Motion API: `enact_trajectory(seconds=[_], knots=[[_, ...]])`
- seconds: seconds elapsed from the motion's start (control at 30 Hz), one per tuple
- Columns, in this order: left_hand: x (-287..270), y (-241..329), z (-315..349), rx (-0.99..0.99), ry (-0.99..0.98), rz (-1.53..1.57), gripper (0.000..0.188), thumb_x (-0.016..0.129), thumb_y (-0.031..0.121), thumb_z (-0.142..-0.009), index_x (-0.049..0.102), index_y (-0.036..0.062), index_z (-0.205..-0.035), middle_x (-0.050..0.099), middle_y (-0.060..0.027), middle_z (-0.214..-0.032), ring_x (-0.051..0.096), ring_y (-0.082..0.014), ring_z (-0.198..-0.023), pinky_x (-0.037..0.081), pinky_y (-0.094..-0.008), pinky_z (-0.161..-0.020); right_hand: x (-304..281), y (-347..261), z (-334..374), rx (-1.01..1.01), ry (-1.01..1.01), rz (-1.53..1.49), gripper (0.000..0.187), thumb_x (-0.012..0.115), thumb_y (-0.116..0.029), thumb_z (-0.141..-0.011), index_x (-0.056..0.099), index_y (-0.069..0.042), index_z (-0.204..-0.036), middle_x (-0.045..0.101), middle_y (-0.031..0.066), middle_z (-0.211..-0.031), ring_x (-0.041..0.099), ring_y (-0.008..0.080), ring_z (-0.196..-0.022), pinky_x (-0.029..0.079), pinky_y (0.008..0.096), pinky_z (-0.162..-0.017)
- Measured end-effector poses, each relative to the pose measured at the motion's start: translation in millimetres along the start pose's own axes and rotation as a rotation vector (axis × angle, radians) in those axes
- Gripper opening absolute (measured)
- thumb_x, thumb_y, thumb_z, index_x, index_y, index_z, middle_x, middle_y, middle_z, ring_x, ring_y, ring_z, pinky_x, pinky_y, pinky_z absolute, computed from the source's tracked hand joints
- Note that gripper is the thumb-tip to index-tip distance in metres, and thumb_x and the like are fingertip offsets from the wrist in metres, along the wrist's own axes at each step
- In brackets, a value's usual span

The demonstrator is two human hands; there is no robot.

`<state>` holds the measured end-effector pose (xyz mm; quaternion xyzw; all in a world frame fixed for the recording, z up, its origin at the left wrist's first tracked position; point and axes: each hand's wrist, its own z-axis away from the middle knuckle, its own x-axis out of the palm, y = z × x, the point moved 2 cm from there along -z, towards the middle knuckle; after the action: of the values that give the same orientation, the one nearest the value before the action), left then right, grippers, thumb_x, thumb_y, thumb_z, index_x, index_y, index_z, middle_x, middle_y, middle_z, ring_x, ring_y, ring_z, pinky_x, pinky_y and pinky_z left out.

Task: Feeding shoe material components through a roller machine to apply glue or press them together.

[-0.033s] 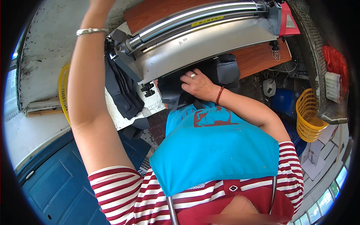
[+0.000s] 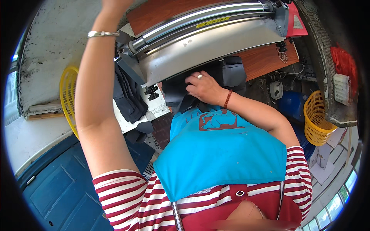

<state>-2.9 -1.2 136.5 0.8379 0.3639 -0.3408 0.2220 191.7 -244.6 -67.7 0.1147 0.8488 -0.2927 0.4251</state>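
Note:
A roller machine (image 2: pixel 208 42) with long steel rollers and a sloping metal plate spans the top of the head view. My left arm reaches up past its left end. Only the base of my left hand (image 2: pixel 115 4) shows at the upper edge; the fingers are out of the picture. Just below the plate's front edge, my right hand (image 2: pixel 206 87) is closed on a dark fabric piece (image 2: pixel 175 89), fingers bent and thumb side down. More dark fabric (image 2: pixel 233 73) lies to its right. Folded dark fabric pieces (image 2: pixel 132 102) are piled left of the machine, beside my left forearm.
Black knobs (image 2: pixel 151 92) stick out below the plate's left corner. A yellow basket (image 2: pixel 69 94) stands behind my left arm, another yellow basket (image 2: pixel 318 119) at the right by a blue drum (image 2: pixel 291 104). A blue door (image 2: pixel 58 184) is at lower left.
My left forearm and hand have shifted a little to the right, uncovering more of the left yellow basket. My right hand has barely moved on the dark fabric.

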Motion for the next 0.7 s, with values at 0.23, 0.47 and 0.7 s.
enact_trajectory(seconds=[0.23,0.47,0.7], knots=[[96.8,11.8,86.0,-0.51,-0.843,0.148,0.042,0.05,0.034,-0.089,0.075,0.0014,-0.097,0.07,-0.0254,-0.099,0.068,-0.0409,-0.095,0.052,-0.0436,-0.089,-88.1,35.4,-12.3,0.863,0.092,-0.773,0.034,0.071,-0.01,-0.09,0.056,-0.002,-0.12,0.064,0.0041,-0.074,0.057,0.0068,-0.068,0.047,0.025,-0.064],[100.5,11.4,83.5,-0.637,-0.863,0.274,0.053,0.056,0.045,-0.092,0.074,-0.0047,-0.092,0.072,-0.0192,-0.083,0.068,-0.0264,-0.075,0.051,-0.0369,-0.078,-82.9,79.4,-53.1,0.786,0.113,-0.428,0.017,0.067,-0.012,-0.094,0.06,-0.002,-0.106,0.066,0.0014,-0.073,0.061,0.0079,-0.069,0.048,0.0258,-0.064],[132.6,-17.1,87.6,-0.853,-0.787,0.387,0.024,0.07,0.026,-0.091,0.075,0.0035,-0.097,0.072,-0.007,-0.081,0.063,-0.0134,-0.063,0.052,-0.0286,-0.061,-102.1,60.6,-34.2,0.49,0.103,0.134,0.013,0.074,-0.014,-0.085,0.066,-0.008,-0.092,0.067,0.0057,-0.08,0.066,0.0262,-0.07,0.052,0.0345,-0.061]])
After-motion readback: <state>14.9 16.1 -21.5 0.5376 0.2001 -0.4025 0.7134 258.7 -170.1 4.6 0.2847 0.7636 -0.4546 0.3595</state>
